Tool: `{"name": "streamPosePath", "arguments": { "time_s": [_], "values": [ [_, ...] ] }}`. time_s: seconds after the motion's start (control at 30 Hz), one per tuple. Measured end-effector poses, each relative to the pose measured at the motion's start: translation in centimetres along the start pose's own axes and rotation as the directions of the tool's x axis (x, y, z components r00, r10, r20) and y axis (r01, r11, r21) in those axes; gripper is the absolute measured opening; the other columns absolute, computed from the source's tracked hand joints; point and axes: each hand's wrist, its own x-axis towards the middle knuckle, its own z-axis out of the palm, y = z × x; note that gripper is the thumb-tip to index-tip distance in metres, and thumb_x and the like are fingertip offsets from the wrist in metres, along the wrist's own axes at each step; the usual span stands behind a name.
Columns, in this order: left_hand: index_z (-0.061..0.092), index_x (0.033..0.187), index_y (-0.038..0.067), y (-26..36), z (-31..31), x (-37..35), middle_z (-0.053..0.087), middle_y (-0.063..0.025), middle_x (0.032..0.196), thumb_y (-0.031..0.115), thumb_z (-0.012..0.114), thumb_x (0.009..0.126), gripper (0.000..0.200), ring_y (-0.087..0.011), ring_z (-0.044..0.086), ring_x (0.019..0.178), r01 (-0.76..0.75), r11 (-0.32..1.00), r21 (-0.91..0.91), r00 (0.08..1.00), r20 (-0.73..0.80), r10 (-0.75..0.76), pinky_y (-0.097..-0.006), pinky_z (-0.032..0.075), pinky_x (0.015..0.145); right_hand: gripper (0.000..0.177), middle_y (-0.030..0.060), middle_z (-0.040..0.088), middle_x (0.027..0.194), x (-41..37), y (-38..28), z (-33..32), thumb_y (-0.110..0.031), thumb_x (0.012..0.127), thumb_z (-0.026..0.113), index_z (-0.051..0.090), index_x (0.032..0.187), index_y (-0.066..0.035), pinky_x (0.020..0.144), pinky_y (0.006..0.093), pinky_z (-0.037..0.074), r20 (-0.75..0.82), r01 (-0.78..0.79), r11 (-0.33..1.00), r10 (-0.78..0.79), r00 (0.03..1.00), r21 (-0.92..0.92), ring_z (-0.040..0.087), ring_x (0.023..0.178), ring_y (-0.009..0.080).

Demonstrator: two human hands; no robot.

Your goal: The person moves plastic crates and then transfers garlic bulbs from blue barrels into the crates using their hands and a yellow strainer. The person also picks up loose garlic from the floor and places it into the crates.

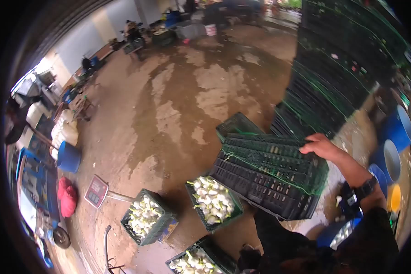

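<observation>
My right hand [318, 147], a dark watch [366, 187] on its wrist, is closed on the upper edge of a tilted stack of dark plastic crates [269, 176]. A green cord or netting runs across these crates. My left hand does not show. Just left of the stack stands a green crate [239, 203] full of white, bulb-shaped produce [212, 201] with green stalks. Another filled crate [156, 219] is by a scale with a red-framed display [96, 192]. A third filled crate [214, 251] is at the bottom edge. Behind the held stack sits a further crate [235, 124].
A tall stack of dark crates under green netting [333, 68] rises at the right. Blue barrels [397, 128] line the right wall. A blue bin [69, 156] and a red sack [66, 197] are at the left. The concrete floor [169, 114] has wet patches.
</observation>
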Motion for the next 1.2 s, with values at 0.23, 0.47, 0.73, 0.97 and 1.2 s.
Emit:
{"name": "streamPosePath", "arguments": {
  "time_s": [0.23, 0.47, 0.73, 0.97, 1.2],
  "values": [
    [0.061, 0.101, 0.004, -5.6, 1.0, -9.7, 0.065, -0.0124, 0.085, 0.028, 0.062, 0.08, 0.031, -0.0225, 0.064, 0.075, 0.052, 0.967, 0.251, 0.963, 0.244, -0.116, -0.0319, 0.05, 0.065, 0.041, 0.0158, 0.064, 0.087, -14.3, 7.8, 1.2, -0.038, 0.062, 0.063, 0.066, 0.087, -0.006, 0.077, 0.0381, 0.047, -0.173, -0.38, 0.845, 0.339, 0.925, -0.376, 0.06, 0.087, 0.0328],
    [0.062, 0.1, 0.004, -5.0, 4.3, -11.9, 0.065, -0.0128, 0.084, 0.028, 0.063, 0.079, 0.031, -0.0225, 0.064, 0.075, -0.06, 0.887, 0.458, 0.911, 0.388, -0.139, -0.0319, 0.05, 0.065, 0.026, 0.0157, 0.065, 0.09, -19.3, 18.9, 2.7, -0.027, 0.072, 0.054, 0.068, 0.08, -0.006, 0.075, 0.0393, 0.05, -0.518, -0.656, 0.678, 0.45, 0.727, -0.331, 0.062, 0.09, 0.031],
    [0.062, 0.098, 0.003, -1.7, 9.5, -14.5, 0.066, -0.0133, 0.082, 0.028, 0.064, 0.078, 0.032, -0.0225, 0.064, 0.075, -0.17, 0.759, 0.628, 0.872, 0.455, -0.181, -0.0319, 0.05, 0.065, 0.04, 0.0136, 0.056, 0.113, -30.6, 26.5, 15.1, -0.035, 0.084, 0.051, 0.056, 0.115, -0.01, 0.086, 0.046, 0.043, -0.193, -0.549, 0.828, 0.523, 0.83, -0.113, 0.053, 0.107, 0.0321],
    [0.063, 0.097, 0.002, -2.6, 7.7, -15.9, 0.066, -0.0137, 0.081, 0.028, 0.065, 0.077, 0.032, -0.0225, 0.065, 0.075, -0.301, 0.619, 0.725, 0.785, 0.557, -0.271, -0.0319, 0.05, 0.065, 0.028, 0.0156, 0.063, 0.103, -65.3, 37.5, 16.7, -0.022, 0.078, 0.055, 0.065, 0.099, -0.006, 0.081, 0.0385, 0.049, -0.101, -0.998, 0.058, 0.993, 0.059, -0.011, 0.06, 0.097, 0.0314],
    [0.062, 0.1, 0.001, 5.0, 11.2, -14.2, 0.066, -0.0181, 0.089, 0.025, 0.068, 0.075, 0.035, -0.0281, 0.064, 0.084, -0.81, 0.111, 0.576, 0.515, 0.79, -0.334, -0.0338, 0.05, 0.073, 0.032, 0.0167, 0.065, 0.094, -77.7, 31.7, 23.2, -0.021, 0.076, 0.064, 0.061, 0.102, -0.002, 0.075, 0.0374, 0.052, 0.129, -0.885, -0.305, 0.952, -0.277, 0.351, 0.064, 0.086, 0.0277]
  ]
}}
